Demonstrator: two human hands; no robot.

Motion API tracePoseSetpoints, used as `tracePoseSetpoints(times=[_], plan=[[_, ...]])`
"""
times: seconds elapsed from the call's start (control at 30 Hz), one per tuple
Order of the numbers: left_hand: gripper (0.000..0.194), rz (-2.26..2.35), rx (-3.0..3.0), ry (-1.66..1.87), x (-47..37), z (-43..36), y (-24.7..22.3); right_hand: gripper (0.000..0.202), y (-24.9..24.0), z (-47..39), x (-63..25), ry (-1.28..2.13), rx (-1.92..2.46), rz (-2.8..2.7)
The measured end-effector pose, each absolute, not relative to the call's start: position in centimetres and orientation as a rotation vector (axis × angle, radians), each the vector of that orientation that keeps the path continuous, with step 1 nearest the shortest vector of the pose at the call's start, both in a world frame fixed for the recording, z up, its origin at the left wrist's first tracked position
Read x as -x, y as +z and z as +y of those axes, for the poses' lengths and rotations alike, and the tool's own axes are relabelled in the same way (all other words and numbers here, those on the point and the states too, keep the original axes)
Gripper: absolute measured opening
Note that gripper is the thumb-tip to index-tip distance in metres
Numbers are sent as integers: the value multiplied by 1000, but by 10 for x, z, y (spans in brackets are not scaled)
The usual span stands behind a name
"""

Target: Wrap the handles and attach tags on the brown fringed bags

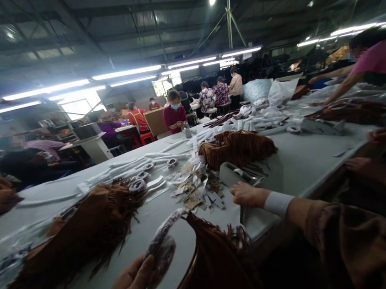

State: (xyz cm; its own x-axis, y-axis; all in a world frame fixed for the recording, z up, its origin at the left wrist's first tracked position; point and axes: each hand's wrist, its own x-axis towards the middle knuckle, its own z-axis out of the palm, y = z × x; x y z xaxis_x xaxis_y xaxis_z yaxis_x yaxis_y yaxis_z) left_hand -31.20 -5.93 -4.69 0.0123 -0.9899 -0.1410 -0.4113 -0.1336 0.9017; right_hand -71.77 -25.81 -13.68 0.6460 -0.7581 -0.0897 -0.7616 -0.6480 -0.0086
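Note:
My left hand (pixel 133 279) grips the plastic-wrapped handle (pixel 162 230) of a brown fringed bag (pixel 215 271). The bag hangs toward me at the table's near edge, its gold-toned rim (pixel 183 281) showing and its lower part cut off by the frame. My right hand (pixel 250 194), with a white band at the wrist, reaches over the table with curled fingers. It is beside a grey device (pixel 232 173) that looks like a tape dispenser. Whatever the right fingers hold is hidden. A pile of paper tags and scraps (pixel 197 187) lies just beyond.
Brown fringed bags (pixel 75 239) (pixel 238 146) lie on the white table (pixel 295 163), with white strips (pixel 146 158) and wrapped rings behind. Another person's hands (pixel 358 164) rest at the right edge. A person in pink (pixel 377 58) leans over the far right; others sit beyond.

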Motion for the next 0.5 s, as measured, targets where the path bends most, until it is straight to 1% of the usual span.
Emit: tracePoseSetpoints(times=[0.17,0.23,0.27,0.3,0.37,0.43,0.5], plan=[[57,-1496,-1570,-1113,308,-58,-42,13,-131,-234,729,9,2696,1358],[56,-1477,-1559,-1141,307,-58,-40,19,-123,-217,719,-98,2632,1394],[56,-1465,-1550,-1157,306,-58,-40,26,-117,-205,709,-223,2550,1400],[57,-1452,-1540,-1171,306,-59,-40,33,-110,-192,695,-363,2431,1373],[59,-1411,-1518,-1199,307,-61,-41,41,-94,-159,660,-658,1968,1221],[59,-1339,-1475,-1229,310,-62,-41,43,-80,-125,621,-630,1585,987],[59,-1266,-1404,-1252,313,-61,-40,41,-72,-96,586,-572,1421,886]])
